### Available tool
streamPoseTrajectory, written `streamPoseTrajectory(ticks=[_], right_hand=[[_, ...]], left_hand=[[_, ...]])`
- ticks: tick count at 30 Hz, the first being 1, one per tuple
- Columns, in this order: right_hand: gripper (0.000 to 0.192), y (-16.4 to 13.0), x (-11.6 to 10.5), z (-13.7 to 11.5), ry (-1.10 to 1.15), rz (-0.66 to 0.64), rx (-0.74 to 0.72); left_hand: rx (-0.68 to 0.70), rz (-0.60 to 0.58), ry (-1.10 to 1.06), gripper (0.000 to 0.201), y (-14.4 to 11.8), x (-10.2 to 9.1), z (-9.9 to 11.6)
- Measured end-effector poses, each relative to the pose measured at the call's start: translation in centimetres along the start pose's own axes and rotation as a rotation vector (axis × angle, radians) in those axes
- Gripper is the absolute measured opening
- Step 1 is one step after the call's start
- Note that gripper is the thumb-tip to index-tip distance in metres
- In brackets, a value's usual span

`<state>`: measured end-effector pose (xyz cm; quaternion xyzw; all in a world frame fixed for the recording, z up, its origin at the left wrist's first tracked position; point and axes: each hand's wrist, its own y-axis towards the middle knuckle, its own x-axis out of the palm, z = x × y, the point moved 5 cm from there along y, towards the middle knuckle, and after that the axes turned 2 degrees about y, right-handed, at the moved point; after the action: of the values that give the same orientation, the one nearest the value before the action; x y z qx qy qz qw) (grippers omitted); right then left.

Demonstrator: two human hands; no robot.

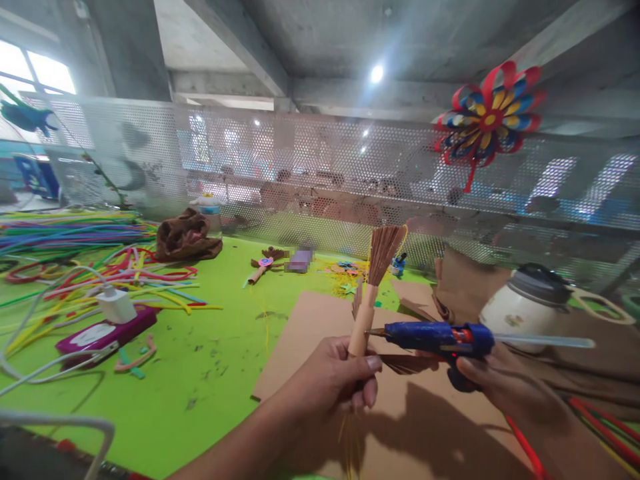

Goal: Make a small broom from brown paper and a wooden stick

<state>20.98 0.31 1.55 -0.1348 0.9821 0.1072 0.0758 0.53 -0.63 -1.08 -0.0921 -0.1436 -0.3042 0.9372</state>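
Note:
My left hand [335, 377] is closed around the lower end of a light brown paper tube [361, 330], held upright and leaning slightly right. From its top spreads a pleated dark brown paper fan [385, 257] with a thin yellow string. My right hand [500, 383] grips a blue hot glue gun [435, 337], a clear glue stick [545, 340] jutting from its back. The nozzle touches or nearly touches the tube's side. A second pleated brown paper piece [407, 363] lies against my right fingertips; I cannot tell whether they pinch it.
Cardboard [310, 327] lies below my hands on the green table [200, 373]. At left are a purple power strip [107, 337] with white cables and colourful pipe cleaners [65, 233]. A white jar [520, 313] and brown paper [470, 287] stand right. A perforated screen [310, 167] closes the back.

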Motion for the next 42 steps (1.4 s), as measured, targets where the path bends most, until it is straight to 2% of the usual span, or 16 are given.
streamPoseTrajectory(ticks=[11, 16, 27, 37, 42], right_hand=[[0.038, 0.1, -0.7, 0.6, 0.041, 0.049, -0.002], [0.04, 0.0, -0.6, 0.3, 0.012, 0.015, 0.005], [0.037, -0.3, -0.2, -0.7, -0.056, -0.012, 0.021], [0.036, -0.2, -0.4, -0.3, -0.028, 0.025, 0.021], [0.037, -0.1, -0.5, -0.1, -0.022, 0.04, 0.014]], left_hand=[[-0.007, 0.0, -0.001, 0.019, 0.1, -0.2, -0.3], [-0.025, -0.013, -0.001, 0.018, 0.0, -0.1, -0.1], [0.012, 0.056, -0.048, 0.02, -0.5, 0.4, 0.5], [-0.003, -0.017, -0.047, 0.018, -0.1, 0.1, 0.1], [-0.011, -0.013, -0.05, 0.02, -0.1, -0.1, 0.0]])
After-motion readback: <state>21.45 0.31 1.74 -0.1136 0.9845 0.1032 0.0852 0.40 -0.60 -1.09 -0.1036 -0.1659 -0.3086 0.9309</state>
